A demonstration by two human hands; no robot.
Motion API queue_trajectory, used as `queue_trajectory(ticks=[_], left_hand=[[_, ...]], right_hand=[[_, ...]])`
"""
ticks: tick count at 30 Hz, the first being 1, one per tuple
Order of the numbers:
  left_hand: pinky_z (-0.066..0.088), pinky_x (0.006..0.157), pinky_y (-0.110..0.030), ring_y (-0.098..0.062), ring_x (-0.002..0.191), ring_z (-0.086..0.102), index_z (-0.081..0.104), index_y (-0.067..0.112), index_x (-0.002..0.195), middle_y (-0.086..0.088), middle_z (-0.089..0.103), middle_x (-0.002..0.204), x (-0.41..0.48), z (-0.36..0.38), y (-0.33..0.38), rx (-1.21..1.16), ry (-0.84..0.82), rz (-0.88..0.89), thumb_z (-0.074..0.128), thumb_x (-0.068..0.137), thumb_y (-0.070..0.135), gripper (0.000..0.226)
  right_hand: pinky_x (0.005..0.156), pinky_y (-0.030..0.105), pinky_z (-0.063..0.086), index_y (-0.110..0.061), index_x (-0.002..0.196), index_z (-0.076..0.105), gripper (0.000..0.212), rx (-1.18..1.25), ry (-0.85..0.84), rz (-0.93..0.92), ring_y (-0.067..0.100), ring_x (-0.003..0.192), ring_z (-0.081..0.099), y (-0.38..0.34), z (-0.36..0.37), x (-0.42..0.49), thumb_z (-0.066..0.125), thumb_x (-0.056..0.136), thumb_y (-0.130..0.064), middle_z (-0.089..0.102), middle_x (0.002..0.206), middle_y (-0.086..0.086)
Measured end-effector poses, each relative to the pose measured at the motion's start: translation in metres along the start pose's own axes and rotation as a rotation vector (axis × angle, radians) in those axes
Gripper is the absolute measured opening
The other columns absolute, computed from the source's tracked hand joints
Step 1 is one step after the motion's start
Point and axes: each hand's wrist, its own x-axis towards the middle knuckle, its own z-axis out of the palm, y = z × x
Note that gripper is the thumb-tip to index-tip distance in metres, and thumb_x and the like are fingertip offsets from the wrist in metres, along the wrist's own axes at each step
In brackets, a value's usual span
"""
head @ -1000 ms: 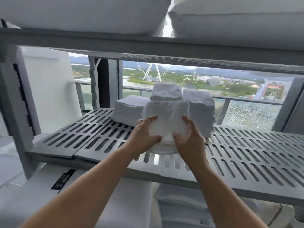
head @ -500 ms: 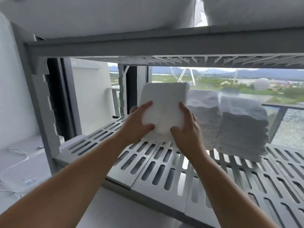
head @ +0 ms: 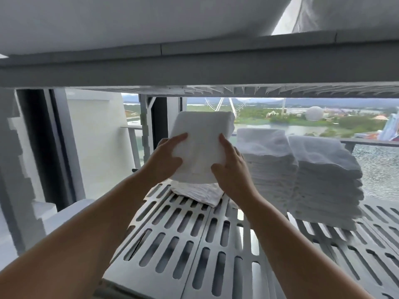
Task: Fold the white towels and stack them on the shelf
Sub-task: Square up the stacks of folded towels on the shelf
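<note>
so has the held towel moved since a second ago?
Yes. Against the tall stacks, the folded towel went left: it was in front of them, now it hangs beside them above the low pile, held by left hand and right hand.

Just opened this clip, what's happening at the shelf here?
A person holds a folded white towel with the left hand and right hand, raised above the grey slotted shelf. Beneath it lies a low folded towel; two tall towel stacks stand to its right. The towel is not yet set down.
</note>
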Motion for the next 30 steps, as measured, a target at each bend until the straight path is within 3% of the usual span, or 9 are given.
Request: queue_trajectory(ticks=[7, 12, 18, 21, 23, 25, 27, 30], left_hand=[[0.047, 0.102, -0.040, -0.028, 0.121, 0.048, 0.052, 0.034, 0.144, -0.010, 0.041, 0.136, 0.056, -0.014, -0.027, -0.022, -0.023, 0.035, 0.050, 0.079, -0.015, 0.082], [0.056, 0.082, -0.033, -0.027, 0.105, 0.058, 0.060, 0.039, 0.132, -0.007, 0.053, 0.128, 0.088, -0.012, -0.040, -0.137, -0.069, 0.058, 0.047, 0.072, -0.019, 0.084], [0.061, 0.083, -0.045, -0.027, 0.101, 0.067, 0.064, 0.031, 0.129, -0.007, 0.064, 0.123, 0.116, 0.002, -0.062, -0.213, -0.114, 0.078, 0.045, 0.063, -0.019, 0.084], [0.060, 0.064, -0.033, -0.020, 0.089, 0.071, 0.064, 0.033, 0.127, -0.003, 0.064, 0.127, 0.124, 0.008, -0.070, -0.135, -0.157, 0.098, 0.042, 0.064, -0.012, 0.081], [0.059, 0.059, -0.036, -0.023, 0.078, 0.070, 0.066, 0.033, 0.124, -0.003, 0.062, 0.125, 0.129, 0.014, -0.077, -0.059, -0.203, 0.087, 0.041, 0.069, -0.010, 0.074], [0.052, 0.051, -0.031, -0.020, 0.057, 0.059, 0.068, 0.029, 0.120, -0.008, 0.065, 0.119, 0.132, 0.023, -0.085, -0.051, -0.255, 0.040, 0.040, 0.076, -0.010, 0.065], [0.047, 0.056, -0.025, -0.017, 0.059, 0.054, 0.068, 0.022, 0.119, -0.012, 0.069, 0.116, 0.133, 0.032, -0.090, -0.050, -0.267, -0.009, 0.040, 0.083, -0.008, 0.055], [0.047, 0.071, -0.022, -0.008, 0.076, 0.059, 0.068, 0.019, 0.120, -0.003, 0.067, 0.117, 0.133, 0.041, -0.094, -0.045, -0.256, -0.066, 0.040, 0.092, 0.002, 0.043]], right_hand=[[0.102, 0.049, 0.045, -0.033, 0.156, 0.027, 0.090, 0.019, 0.073, 0.091, 0.026, 0.125, 0.045, -0.004, 0.035, 0.037, 0.051, 0.069, -0.025, 0.048, 0.144, 0.005], [0.106, 0.046, 0.041, -0.026, 0.157, 0.027, 0.085, -0.016, 0.116, 0.192, 0.030, 0.129, 0.043, 0.002, 0.051, 0.066, 0.054, 0.077, -0.011, 0.047, 0.146, 0.009], [0.114, 0.041, 0.032, -0.013, 0.158, 0.022, 0.082, -0.138, 0.136, 0.241, 0.033, 0.137, 0.036, 0.019, 0.064, 0.090, 0.050, 0.081, -0.002, 0.044, 0.150, 0.015], [0.117, 0.038, 0.028, -0.006, 0.156, 0.024, 0.081, -0.176, 0.123, 0.264, 0.032, 0.142, 0.033, 0.028, 0.065, 0.095, 0.048, 0.080, 0.005, 0.042, 0.152, 0.016], [0.112, 0.033, 0.033, -0.002, 0.151, 0.034, 0.073, -0.207, 0.127, 0.302, 0.033, 0.138, 0.038, 0.036, 0.068, 0.094, 0.046, 0.080, 0.007, 0.046, 0.146, 0.018], [0.094, 0.029, 0.036, -0.001, 0.138, 0.047, 0.057, -0.246, 0.123, 0.339, 0.034, 0.127, 0.047, 0.045, 0.072, 0.091, 0.045, 0.081, 0.005, 0.054, 0.133, 0.018], [0.081, 0.028, 0.030, -0.001, 0.121, 0.055, 0.040, -0.278, 0.116, 0.361, 0.035, 0.119, 0.051, 0.053, 0.076, 0.090, 0.043, 0.084, 0.003, 0.058, 0.122, 0.020], [0.092, 0.031, 0.033, 0.000, 0.124, 0.055, 0.038, -0.295, 0.122, 0.370, 0.034, 0.126, 0.048, 0.064, 0.080, 0.089, 0.041, 0.089, -0.001, 0.056, 0.131, 0.020]])
